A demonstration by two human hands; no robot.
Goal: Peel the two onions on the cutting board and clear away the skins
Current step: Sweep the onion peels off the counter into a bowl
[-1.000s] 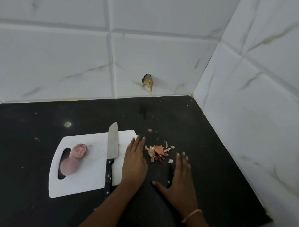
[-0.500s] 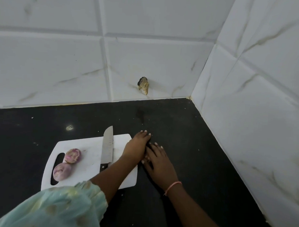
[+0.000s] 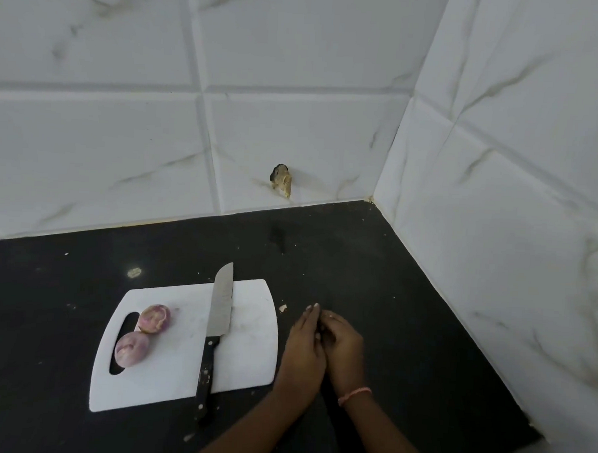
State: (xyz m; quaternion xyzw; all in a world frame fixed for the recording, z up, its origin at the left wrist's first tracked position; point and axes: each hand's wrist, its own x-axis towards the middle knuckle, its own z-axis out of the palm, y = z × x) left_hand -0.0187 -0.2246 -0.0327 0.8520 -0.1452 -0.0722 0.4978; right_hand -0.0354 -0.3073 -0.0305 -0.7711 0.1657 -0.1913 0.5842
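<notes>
Two peeled purple onions sit at the left end of the white cutting board point(image 3: 247, 347), one onion point(image 3: 154, 318) behind the other onion point(image 3: 131, 349), beside the handle slot. My left hand point(image 3: 302, 349) and my right hand point(image 3: 345, 344) are pressed together on the black counter just right of the board, cupped over the spot where the skin pile lay. The skins are hidden between my palms. One small skin scrap point(image 3: 282, 307) lies loose near the board's far right corner.
A black-handled knife point(image 3: 220, 308) lies across the board, blade pointing to the wall. White tiled walls meet in a corner at the back right. A brownish lump point(image 3: 281, 180) sticks to the back wall. Small crumbs dot the counter point(image 3: 406, 333).
My hands, apart on either side of the skin pile a second ago, have closed together over it. The pile is no longer visible. Onions and knife have not moved on the board.
</notes>
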